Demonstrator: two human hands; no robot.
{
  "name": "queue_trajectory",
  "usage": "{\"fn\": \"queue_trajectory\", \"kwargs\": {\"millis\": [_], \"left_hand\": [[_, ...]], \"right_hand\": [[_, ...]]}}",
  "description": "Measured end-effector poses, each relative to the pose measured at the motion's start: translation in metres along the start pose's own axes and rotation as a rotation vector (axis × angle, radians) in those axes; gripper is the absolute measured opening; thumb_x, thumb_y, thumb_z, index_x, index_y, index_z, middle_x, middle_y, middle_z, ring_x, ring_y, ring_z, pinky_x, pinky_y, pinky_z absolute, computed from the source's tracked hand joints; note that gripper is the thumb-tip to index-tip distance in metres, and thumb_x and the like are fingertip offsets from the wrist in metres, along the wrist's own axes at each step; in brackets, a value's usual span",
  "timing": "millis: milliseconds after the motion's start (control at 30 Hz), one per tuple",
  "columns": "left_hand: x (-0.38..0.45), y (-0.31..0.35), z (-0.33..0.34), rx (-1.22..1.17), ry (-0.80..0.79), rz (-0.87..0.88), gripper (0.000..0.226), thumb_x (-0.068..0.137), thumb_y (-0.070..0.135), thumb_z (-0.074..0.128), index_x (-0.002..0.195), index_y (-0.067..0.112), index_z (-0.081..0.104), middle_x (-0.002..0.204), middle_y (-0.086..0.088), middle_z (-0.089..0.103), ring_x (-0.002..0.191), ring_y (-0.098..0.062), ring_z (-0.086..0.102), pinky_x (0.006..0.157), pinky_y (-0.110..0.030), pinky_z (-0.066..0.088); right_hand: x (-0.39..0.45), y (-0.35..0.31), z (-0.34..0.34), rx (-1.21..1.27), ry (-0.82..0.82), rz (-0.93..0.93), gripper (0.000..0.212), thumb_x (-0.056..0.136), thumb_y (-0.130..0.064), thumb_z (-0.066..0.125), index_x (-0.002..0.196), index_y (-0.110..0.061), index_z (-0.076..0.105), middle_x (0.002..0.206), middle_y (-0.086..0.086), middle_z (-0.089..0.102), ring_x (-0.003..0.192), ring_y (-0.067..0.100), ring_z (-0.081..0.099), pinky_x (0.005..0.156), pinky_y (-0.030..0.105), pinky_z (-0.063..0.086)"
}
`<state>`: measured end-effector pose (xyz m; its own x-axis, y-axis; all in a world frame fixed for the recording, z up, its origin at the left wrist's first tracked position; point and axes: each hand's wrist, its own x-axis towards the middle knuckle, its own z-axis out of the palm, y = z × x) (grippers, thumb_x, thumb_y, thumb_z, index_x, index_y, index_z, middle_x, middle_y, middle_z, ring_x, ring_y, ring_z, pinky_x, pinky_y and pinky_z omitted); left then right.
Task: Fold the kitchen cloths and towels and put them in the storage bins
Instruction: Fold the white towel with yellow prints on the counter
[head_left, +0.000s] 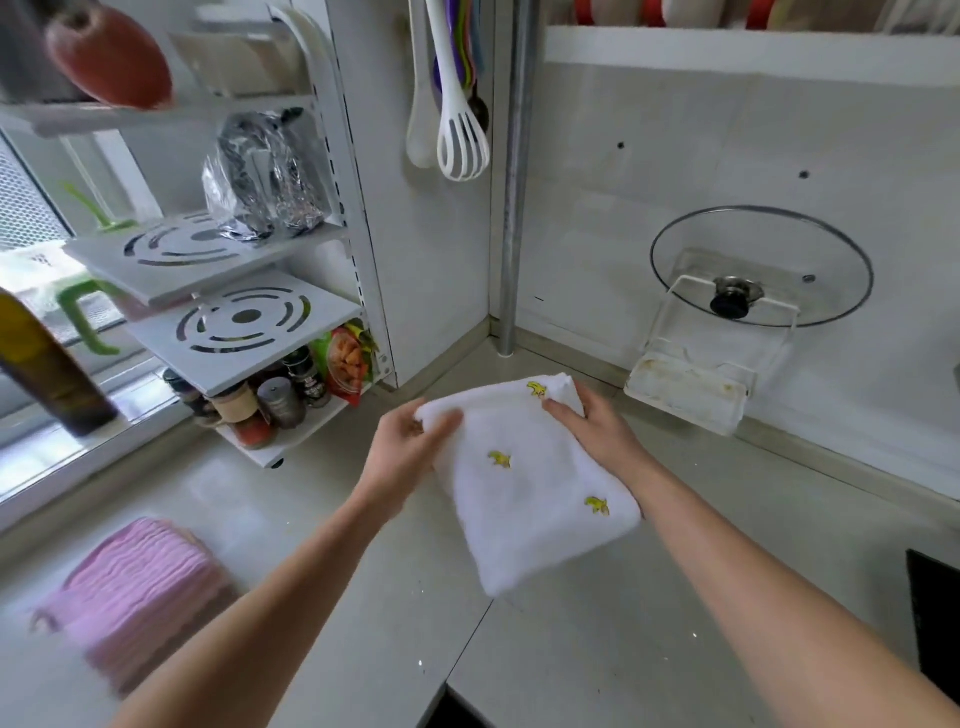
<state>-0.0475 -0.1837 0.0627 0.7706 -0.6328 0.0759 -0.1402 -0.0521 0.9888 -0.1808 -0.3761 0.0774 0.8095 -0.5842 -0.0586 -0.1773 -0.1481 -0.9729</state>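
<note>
Both hands are on the white towel (524, 483) with the little yellow prints, which lies on the pale counter (322, 525) in the corner, already folded down to a thick oblong. The left hand (410, 441) pinches the far left corner, thumb on top and fingers curled under the edge; the right hand (587, 415) grips the far right corner the same way, fingers closed on the cloth. The near end of the towel rests flat, its low corner pointing toward the counter seam.

To my eye the next fold is being set up, and the thing to get right is evenness: lift both far corners together, keep the edge between them taut, and bring it straight over to meet the near edge so the layers stack square. The cloth looks thick and soft, so it will likely bulge at the crease; a flat press along the fold should settle it.

A pink cloth (140, 587) sits folded near the left edge, well apart from the towel. I see no storage bin from here, so where this goes afterward I cannot say. The spice jars (270, 400) under the white rack (244, 332) stand close to the left hand, worth minding on the lift
</note>
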Motion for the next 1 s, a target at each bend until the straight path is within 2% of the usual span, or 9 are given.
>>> {"fn": "queue_trajectory", "kwargs": {"millis": [100,233,333,433,567,700,800,933,1000], "left_hand": [[0.001,-0.02,0.013,-0.355,-0.068,-0.367,0.043,0.082,0.031,0.067,0.106,-0.005,0.065,0.105,-0.024,0.068,0.093,-0.033,0.065,0.07,-0.036,0.054],[-0.019,-0.066,0.021,-0.348,-0.269,-0.755,0.048,0.087,0.052,0.058,0.119,0.017,0.065,0.116,-0.007,0.069,0.11,-0.025,0.064,0.099,-0.04,0.048],[-0.029,-0.086,0.029,-0.299,-0.191,-0.819,0.06,0.079,0.055,0.065,0.127,0.02,0.055,0.117,-0.002,0.068,0.101,-0.024,0.067,0.078,-0.036,0.055],[-0.031,-0.084,0.035,-0.254,-0.026,-0.788,0.054,0.085,0.042,0.064,0.131,0.022,0.043,0.117,-0.002,0.062,0.087,-0.02,0.065,0.059,-0.029,0.052],[-0.026,-0.076,0.034,-0.146,0.015,-0.752,0.053,0.089,0.039,0.058,0.138,0.029,0.039,0.127,-0.001,0.057,0.102,-0.022,0.061,0.065,-0.029,0.051],[-0.03,-0.054,0.025,-0.129,-0.174,-0.658,0.058,0.084,0.04,0.068,0.136,0.031,0.043,0.128,0.004,0.054,0.108,-0.015,0.059,0.079,-0.033,0.056],[-0.037,-0.039,0.014,-0.101,-0.366,-0.477,0.059,0.076,0.031,0.076,0.128,0.023,0.05,0.121,-0.002,0.059,0.107,-0.017,0.063,0.085,-0.036,0.056],[-0.039,-0.029,0.012,0.03,-0.302,-0.346,0.026,0.093,0.014,0.057,0.119,0.019,0.061,0.112,-0.009,0.065,0.101,-0.022,0.066,0.076,-0.041,0.059],[-0.037,-0.027,0.013,0.108,-0.235,-0.302,0.026,0.095,0.005,0.048,0.115,0.017,0.06,0.111,-0.011,0.063,0.092,-0.024,0.067,0.069,-0.039,0.061]], "right_hand": [[0.006,0.023,0.012,-0.052,0.026,0.1,0.022,0.092,-0.027,0.058,0.112,-0.017,0.061,0.109,0.002,0.067,0.099,0.019,0.064,0.078,0.027,0.049],[-0.003,0.059,0.021,0.096,0.096,0.446,0.024,0.094,-0.022,0.053,0.115,-0.01,0.058,0.107,0.01,0.066,0.088,0.024,0.063,0.063,0.025,0.048],[-0.003,0.077,0.019,0.132,0.075,0.689,0.021,0.093,-0.02,0.053,0.109,-0.008,0.059,0.101,0.013,0.065,0.081,0.024,0.062,0.063,0.027,0.047],[-0.004,0.082,0.021,0.263,-0.117,0.82,0.006,0.09,-0.03,0.057,0.089,-0.025,0.055,0.079,-0.002,0.062,0.063,0.015,0.061,0.052,0.019,0.047],[-0.008,0.086,0.026,0.173,-0.286,0.89,0.029,0.083,-0.039,0.068,0.104,-0.019,0.066,0.104,0.001,0.071,0.094,0.021,0.069,0.076,0.03,0.055],[-0.008,0.07,0.026,0.089,-0.109,0.79,0.007,0.089,-0.021,0.062,0.088,-0.014,0.062,0.084,0.005,0.066,0.074,0.023,0.063,0.064,0.029,0.051],[-0.001,0.059,0.027,0.067,-0.095,0.725,0.009,0.088,-0.018,0.06,0.087,-0.017,0.068,0.087,0.0,0.066,0.071,0.017,0.059,0.053,0.02,0.046],[0.003,0.052,0.03,0.033,-0.135,0.653,0.024,0.085,-0.015,0.06,0.106,-0.016,0.072,0.104,-0.005,0.069,0.079,0.015,0.061,0.061,0.021,0.046],[-0.002,0.045,0.031,0.026,-0.072,0.654,0.023,0.087,-0.013,0.059,0.109,-0.011,0.069,0.096,0.001,0.066,0.07,0.015,0.059,0.049,0.016,0.043]]}}
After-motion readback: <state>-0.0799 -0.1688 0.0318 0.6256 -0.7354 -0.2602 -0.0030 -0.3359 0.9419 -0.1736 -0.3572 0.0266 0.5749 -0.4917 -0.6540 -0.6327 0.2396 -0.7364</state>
